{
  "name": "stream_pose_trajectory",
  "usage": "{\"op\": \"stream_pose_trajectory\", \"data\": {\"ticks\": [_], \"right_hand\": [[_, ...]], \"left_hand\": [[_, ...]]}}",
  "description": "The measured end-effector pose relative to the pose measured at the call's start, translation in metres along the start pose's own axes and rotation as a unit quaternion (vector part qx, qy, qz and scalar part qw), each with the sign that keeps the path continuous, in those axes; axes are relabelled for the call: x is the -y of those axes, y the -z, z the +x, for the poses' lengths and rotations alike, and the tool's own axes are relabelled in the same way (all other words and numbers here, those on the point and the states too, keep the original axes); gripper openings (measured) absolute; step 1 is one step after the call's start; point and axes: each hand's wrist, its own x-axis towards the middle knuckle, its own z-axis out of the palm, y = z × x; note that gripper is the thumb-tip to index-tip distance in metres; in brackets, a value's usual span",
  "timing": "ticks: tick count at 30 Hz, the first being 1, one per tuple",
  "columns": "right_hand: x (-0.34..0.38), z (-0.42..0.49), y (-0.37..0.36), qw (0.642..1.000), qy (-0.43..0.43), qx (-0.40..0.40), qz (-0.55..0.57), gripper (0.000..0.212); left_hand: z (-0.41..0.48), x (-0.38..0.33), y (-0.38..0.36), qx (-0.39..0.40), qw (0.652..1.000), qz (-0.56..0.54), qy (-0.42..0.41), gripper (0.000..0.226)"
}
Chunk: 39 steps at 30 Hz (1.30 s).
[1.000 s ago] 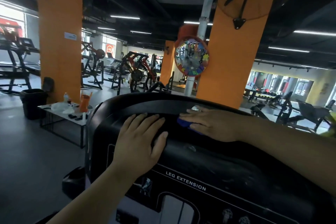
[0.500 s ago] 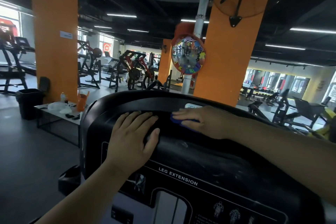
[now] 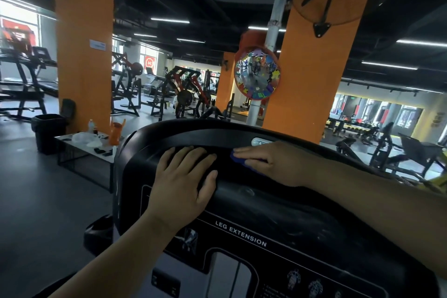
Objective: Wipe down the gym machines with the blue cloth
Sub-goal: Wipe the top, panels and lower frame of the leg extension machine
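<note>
R hand (image 3: 273, 162) lies flat on the blue cloth (image 3: 238, 158), fingers near straight and close together, palm down, pressing it onto the leg extension machine (image 3: 278, 213). No curl round it, just weight on top. Most of the cloth is hidden under the palm; only a strip shows past the fingertips and under the hand's lower edge, so its full shape can't be told. What shows runs lengthwise along the groove in the top of the black shroud, pointing left toward the other hand. R forearm comes in from the right, low across the cover, wrist about level. L hand (image 3: 183, 181) is spread flat w/ nothing in it, fingers over the same groove, thumb out to the right, forearm rising from bottom-left. A short stretch of bare plastic sits btwn L fingertips and the cloth's leading edge. The raised curved rim lies just beyond both sets of fingertips; the shroud falls away left of the L hand. Off left, well apart: side table (image 3: 72, 139), orange bottle (image 3: 116, 132), black bin (image 3: 48, 128).
</note>
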Motion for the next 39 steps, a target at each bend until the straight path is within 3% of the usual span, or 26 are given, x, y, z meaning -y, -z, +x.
{"op": "stream_pose_trajectory", "data": {"ticks": [7,10,17,21,27,32,35,39], "right_hand": [[-0.017,-0.041,0.015,0.998,-0.006,0.06,-0.002,0.049],[-0.024,-0.058,0.015,0.998,-0.027,0.042,0.025,0.046],[0.01,0.0,0.001,0.999,-0.03,0.032,0.01,0.047],[-0.01,-0.039,0.013,0.997,-0.034,0.07,0.014,0.048],[-0.012,-0.048,0.007,0.997,-0.053,0.045,0.028,0.046],[-0.004,-0.045,0.006,0.997,-0.05,0.039,0.036,0.047],[-0.017,-0.079,0.003,0.996,-0.065,0.042,0.042,0.048],[-0.014,-0.088,0.002,0.995,-0.085,0.012,0.055,0.046]], "left_hand": [[0.001,0.0,0.002,-0.009,0.999,-0.029,0.018,0.04],[0.002,0.0,0.0,-0.019,0.999,-0.031,0.024,0.038],[0.003,-0.001,0.001,-0.012,0.999,-0.03,0.018,0.037],[0.002,-0.002,0.002,-0.002,0.999,-0.035,0.023,0.039],[0.003,-0.004,0.003,0.018,0.999,-0.025,0.029,0.041],[0.006,-0.001,0.027,0.087,0.996,-0.016,0.03,0.057],[-0.001,-0.004,0.04,0.142,0.989,-0.031,0.025,0.079],[-0.014,-0.017,0.034,0.146,0.989,-0.033,0.022,0.088]]}}
